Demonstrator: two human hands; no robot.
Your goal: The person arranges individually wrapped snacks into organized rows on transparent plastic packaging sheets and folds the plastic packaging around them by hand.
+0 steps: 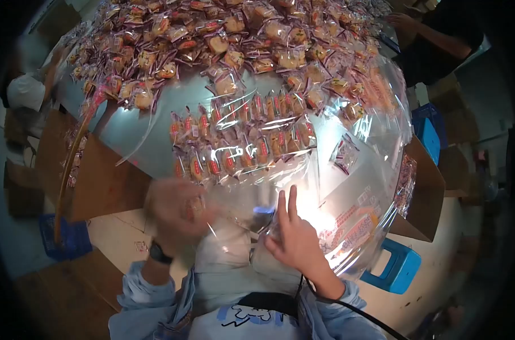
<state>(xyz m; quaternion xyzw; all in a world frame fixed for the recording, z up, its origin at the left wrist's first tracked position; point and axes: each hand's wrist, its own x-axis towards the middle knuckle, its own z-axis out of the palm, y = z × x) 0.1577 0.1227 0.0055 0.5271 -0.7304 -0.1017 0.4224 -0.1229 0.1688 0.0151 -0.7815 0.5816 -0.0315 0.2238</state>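
Two rows of wrapped small cakes [229, 161] with red labels lie side by side in a large clear plastic bag [252, 190] on the table before me. My left hand [178, 209], smeared by motion, is at the bag's near left edge. One wrapped cake [196, 207] shows at its fingers; whether they grip it is unclear. Over the near edge of the bag is my right hand [300, 241], palm down. Its index and middle fingers stretch forward and apart, touching or just above the film, and nothing shows in them.
A big heap of wrapped cakes [229, 39] covers the far table. One loose packet [345, 154] lies right of the rows, above printed bags [354, 226]. Cardboard boxes [113, 184] flank the table. A blue stool [396, 266] stands right. Other people [444, 39] work at both sides.
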